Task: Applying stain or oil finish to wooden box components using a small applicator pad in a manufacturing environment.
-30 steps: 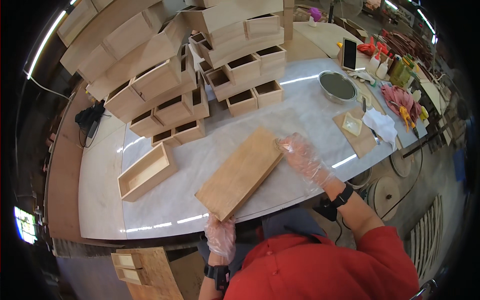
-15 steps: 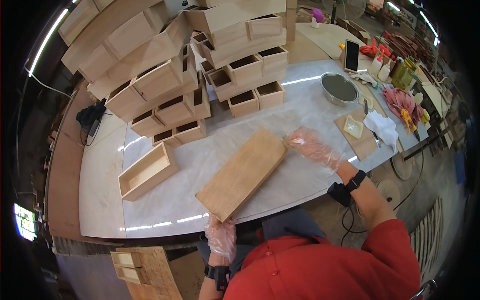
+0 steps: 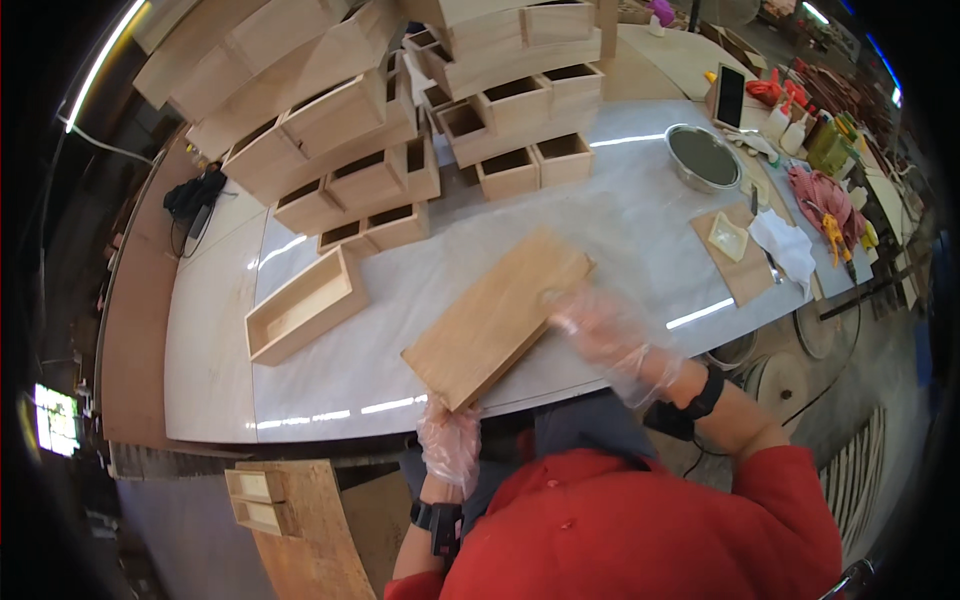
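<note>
A wooden drawer-like box (image 3: 500,315) lies slantwise on the table in front of me, a broad flat side facing up. My left hand (image 3: 449,445), in a clear plastic glove, grips its near corner at the table's front edge. My right hand (image 3: 605,328), gloved the same way and smeared by motion, is at the box's right edge with fingers drawn together. Something small and pale shows at its fingertips, too blurred to name. An open-topped wooden box (image 3: 305,308) stands to the left.
Stacks of wooden boxes (image 3: 345,110) rise at the back. On the right are a metal bowl (image 3: 703,157) of dark grey content, a small board (image 3: 735,250) with a pale dish, a white cloth (image 3: 783,248), a pink rag (image 3: 822,200), glue bottles (image 3: 793,134) and a phone (image 3: 730,97).
My right hand has moved from the box's far right corner toward me along its right edge. My left hand keeps its hold on the near corner. The whole view has shifted slightly.
</note>
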Available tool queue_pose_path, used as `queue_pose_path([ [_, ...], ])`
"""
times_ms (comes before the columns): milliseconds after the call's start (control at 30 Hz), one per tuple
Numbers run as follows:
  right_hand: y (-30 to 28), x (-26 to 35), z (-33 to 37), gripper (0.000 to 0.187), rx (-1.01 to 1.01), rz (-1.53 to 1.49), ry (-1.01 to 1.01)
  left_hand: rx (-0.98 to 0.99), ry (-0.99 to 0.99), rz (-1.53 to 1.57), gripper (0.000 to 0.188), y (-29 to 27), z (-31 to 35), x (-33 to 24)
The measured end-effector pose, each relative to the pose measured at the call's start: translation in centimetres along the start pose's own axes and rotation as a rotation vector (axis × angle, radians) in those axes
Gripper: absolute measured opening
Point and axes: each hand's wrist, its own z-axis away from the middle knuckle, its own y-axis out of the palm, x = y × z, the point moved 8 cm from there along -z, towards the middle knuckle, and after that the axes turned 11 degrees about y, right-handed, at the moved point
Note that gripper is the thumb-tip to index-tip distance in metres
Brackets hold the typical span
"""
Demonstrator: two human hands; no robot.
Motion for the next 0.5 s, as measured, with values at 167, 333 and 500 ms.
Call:
queue_pose_path([
  [167,8.8,8.4,2.6,0.014,0.476,-0.130,-0.258,0.032,-0.028,0.006,0.034,-0.2,-0.7,0.5],
  [333,6.7,-7.7,2.3,0.021,0.229,0.112,0.309,-0.019,0.023,0.054,0.033,-0.1,-0.4,0.3],
  [500,4.1,-8.6,-2.9,0.028,0.181,0.240,0.312,0.106,0.070,-0.019,0.027,-1.7,-1.5,0.8],
])
